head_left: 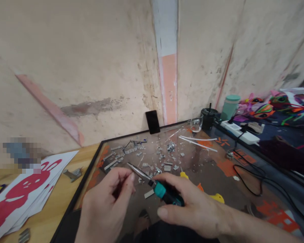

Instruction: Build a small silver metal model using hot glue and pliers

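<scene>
My right hand [192, 206] is closed around the teal and black handles of long-nose pliers [160, 189]. Their narrow metal tip points up and left, close to the fingertips of my left hand [103, 200]. That hand is pinched, thumb against forefinger; whatever sits between them is too small or hidden to make out. Just beyond the pliers, small flat metal pieces [167, 167] lie scattered on the dark glossy tabletop [192, 162]. More strip-like metal parts [131, 148] are heaped to the left. A pale flat strip [149, 194] rests under the pliers.
A phone [152, 122] leans against the wall. White sticks [200, 143], a clear cup [196, 125], a black cup [209, 118] and a power strip [240, 132] with black cables stand or lie right. Yellow-handled tools [216, 198] lie behind my right hand. Papers with a red rabbit [27, 185] are left.
</scene>
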Tool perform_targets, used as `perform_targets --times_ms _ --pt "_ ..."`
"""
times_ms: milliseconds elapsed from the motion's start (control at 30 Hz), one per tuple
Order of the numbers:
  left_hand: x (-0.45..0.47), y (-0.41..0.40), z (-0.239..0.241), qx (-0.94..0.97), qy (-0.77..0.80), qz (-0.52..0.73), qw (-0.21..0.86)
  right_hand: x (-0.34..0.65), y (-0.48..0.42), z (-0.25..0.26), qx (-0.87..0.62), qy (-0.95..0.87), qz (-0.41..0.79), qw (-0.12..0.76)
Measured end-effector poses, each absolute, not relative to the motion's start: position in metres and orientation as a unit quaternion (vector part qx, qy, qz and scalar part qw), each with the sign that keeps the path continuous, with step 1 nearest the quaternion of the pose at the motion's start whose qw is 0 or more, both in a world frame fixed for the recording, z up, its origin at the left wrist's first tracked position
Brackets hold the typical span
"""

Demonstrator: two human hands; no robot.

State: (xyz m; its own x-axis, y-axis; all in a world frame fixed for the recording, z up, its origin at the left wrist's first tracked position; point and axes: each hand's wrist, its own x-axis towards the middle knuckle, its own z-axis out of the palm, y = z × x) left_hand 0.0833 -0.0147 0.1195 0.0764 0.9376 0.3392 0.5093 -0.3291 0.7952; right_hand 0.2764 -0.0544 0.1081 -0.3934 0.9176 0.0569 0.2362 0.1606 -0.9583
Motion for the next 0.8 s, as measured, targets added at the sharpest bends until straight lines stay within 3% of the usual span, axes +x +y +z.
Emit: perform_targets --times_ms 267,400,633,800 --pt "0.089 -0.012 0.116 0.729 0.507 0.447 0.109 0.276 -0.051 0.106 -0.37 -0.571 0.612 0.402" --pt "0.093 -0.009 0.116 0.74 0.498 0.443 0.088 0.282 -0.048 0.111 -0.368 -0.586 0.602 0.398" --pt "0.1 -0.01 0.114 0.692 0.521 0.471 0.167 0.288 -0.049 0.113 -0.425 -0.666 0.491 0.367" --pt "0.106 -0.012 0.118 0.596 0.498 0.509 0.37 0.286 -0.052 0.113 -0.459 -0.725 0.376 0.349"
